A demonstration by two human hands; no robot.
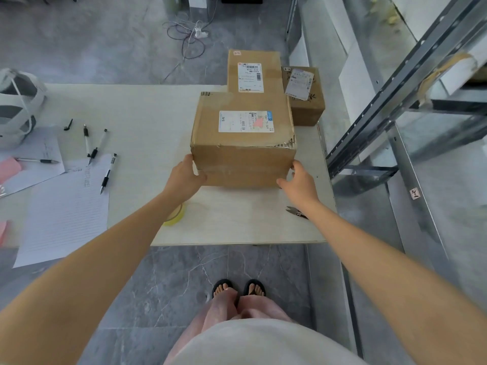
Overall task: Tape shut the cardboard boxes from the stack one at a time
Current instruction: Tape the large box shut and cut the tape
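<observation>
A large cardboard box (242, 164) with a white shipping label stands on the pale table (147, 114), its top flaps closed. My left hand (184, 176) grips its lower left corner. My right hand (300, 180) touches its lower right corner with fingers spread. Behind it stands a second labelled box (253, 61), and a smaller brown box (308, 111) sits to the right of that. A roll of clear tape (175, 216) lies on the table, partly hidden under my left forearm. Small black snips (296, 212) lie beside my right wrist.
Several pens (106, 177) and lined paper sheets (63, 212) cover the table's left part, with a grey-white bag (18, 106) at the far left. A metal shelf rack (395, 101) stands close on the right. Cables (189, 35) lie on the grey floor beyond.
</observation>
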